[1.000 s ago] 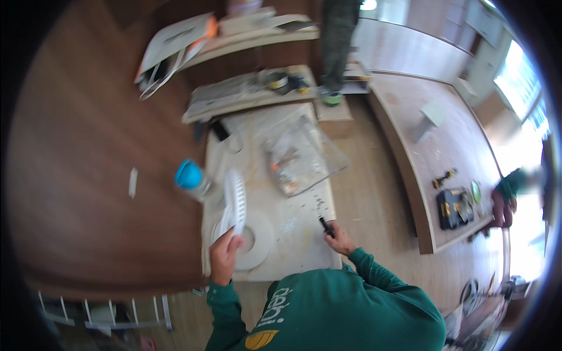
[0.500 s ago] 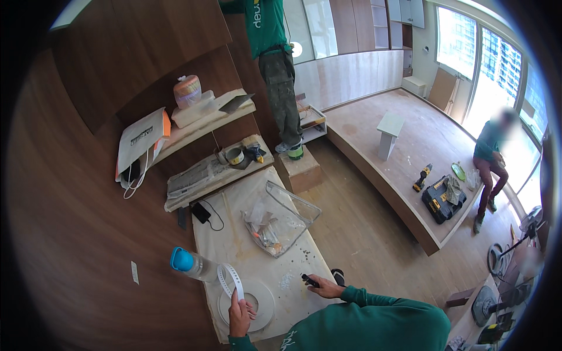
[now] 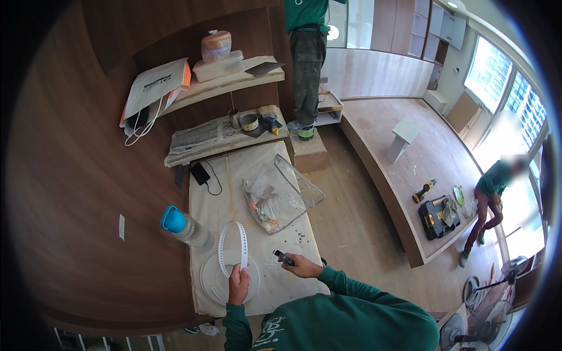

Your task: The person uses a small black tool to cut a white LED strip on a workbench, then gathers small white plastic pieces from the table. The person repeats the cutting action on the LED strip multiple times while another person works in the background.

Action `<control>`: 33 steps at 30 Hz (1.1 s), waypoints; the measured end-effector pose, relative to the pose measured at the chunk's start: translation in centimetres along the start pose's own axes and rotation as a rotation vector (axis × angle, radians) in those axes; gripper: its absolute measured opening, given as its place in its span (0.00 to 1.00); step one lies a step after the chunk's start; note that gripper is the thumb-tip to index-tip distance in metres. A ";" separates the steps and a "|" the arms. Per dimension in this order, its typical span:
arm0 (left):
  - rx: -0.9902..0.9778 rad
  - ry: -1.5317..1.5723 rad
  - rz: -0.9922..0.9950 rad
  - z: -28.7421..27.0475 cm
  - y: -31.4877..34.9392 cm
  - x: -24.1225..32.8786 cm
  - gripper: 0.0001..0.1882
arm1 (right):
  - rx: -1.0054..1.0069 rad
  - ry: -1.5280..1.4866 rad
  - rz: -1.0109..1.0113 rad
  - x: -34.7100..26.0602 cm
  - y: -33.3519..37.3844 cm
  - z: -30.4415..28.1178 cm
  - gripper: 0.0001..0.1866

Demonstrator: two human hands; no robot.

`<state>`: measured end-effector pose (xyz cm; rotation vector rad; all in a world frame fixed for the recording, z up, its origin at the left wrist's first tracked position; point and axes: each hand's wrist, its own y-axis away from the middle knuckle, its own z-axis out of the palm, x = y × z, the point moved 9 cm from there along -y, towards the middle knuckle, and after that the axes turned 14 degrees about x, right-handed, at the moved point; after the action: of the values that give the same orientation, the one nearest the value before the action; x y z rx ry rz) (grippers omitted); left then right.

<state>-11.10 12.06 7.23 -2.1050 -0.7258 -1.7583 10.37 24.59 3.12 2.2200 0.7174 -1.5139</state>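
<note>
A white strip (image 3: pixel 243 245) with a row of holes along it stands up in a loop, its lower end pinched in my left hand (image 3: pixel 238 285). Below that hand a round white disc (image 3: pixel 206 283), like a coil or reel, lies on the covered table (image 3: pixel 285 295). My right hand (image 3: pixel 305 267) is wrapped round a black plier-like tool (image 3: pixel 283 257), which is apart from the strip. Small white bits (image 3: pixel 272 261) are scattered by the tool's tip. Left of the strip is a clear water bottle (image 3: pixel 196 234) with a blue lid.
A clear zip bag (image 3: pixel 266 199) of small items and a black power adapter (image 3: pixel 199 173) lie farther back on the table. Shelves hold a paper bag (image 3: pixel 153 90) and a tape roll or tub (image 3: pixel 250 121). One person stands on a wooden box (image 3: pixel 309 153); another sits on the platform (image 3: pixel 374 140).
My right hand and the tool have moved left, closer to the strip. The strip's loop now stands more open and upright. The whole view has shifted and tilted somewhat.
</note>
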 end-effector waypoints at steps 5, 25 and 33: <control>0.022 0.000 -0.015 0.9 0.2 -1.8 0.15 | -0.104 0.068 0.033 -1.9 0.6 1.5 0.18; -0.058 0.107 -0.136 2.3 -0.3 -3.7 0.16 | -0.043 0.128 -0.111 -2.7 -0.8 3.9 0.16; -0.156 0.115 -0.228 3.2 0.2 -3.7 0.14 | -0.112 0.085 -0.046 -2.6 -2.1 4.7 0.17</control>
<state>-8.82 12.92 2.96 -2.0648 -0.8502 -2.1007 4.87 23.12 3.87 2.2094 0.8633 -1.3717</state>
